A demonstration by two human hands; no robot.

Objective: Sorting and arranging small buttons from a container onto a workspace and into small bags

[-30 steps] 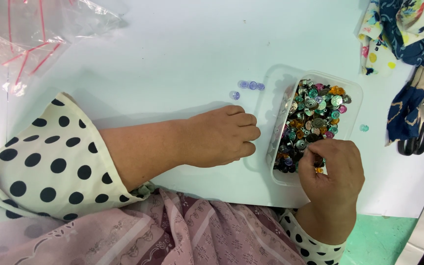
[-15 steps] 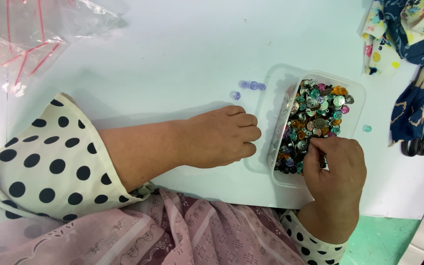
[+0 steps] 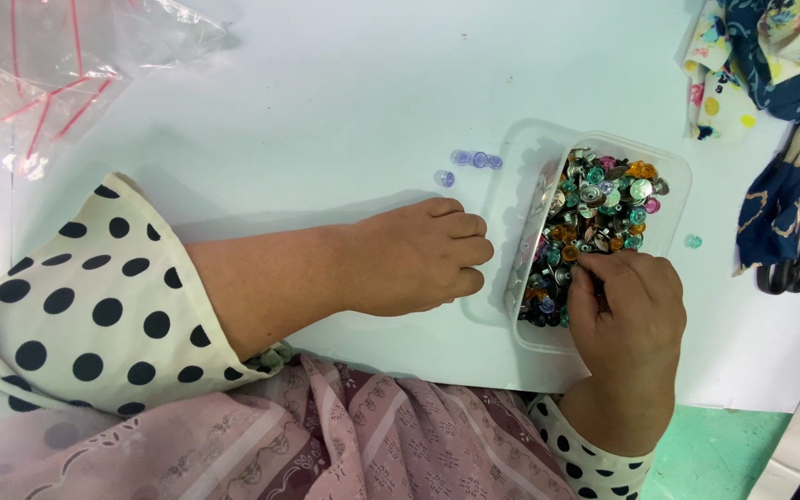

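Over clear tray (image 3: 522,185), right hand (image 3: 627,310) pinches among beads (image 3: 594,218); left hand (image 3: 418,259) loosely curled, empty, beside tray.

Hidden and cut-off parts

The right hand (image 3: 627,310) covers the clear tub's (image 3: 673,181) 6 o'clock corner, its fingertips buried among the beads (image 3: 594,213), any grasp unseen. The scissors (image 3: 789,264) lie half under patterned cloth (image 3: 770,56); the edge crops the plastic bags (image 3: 39,65) at 10 o'clock.
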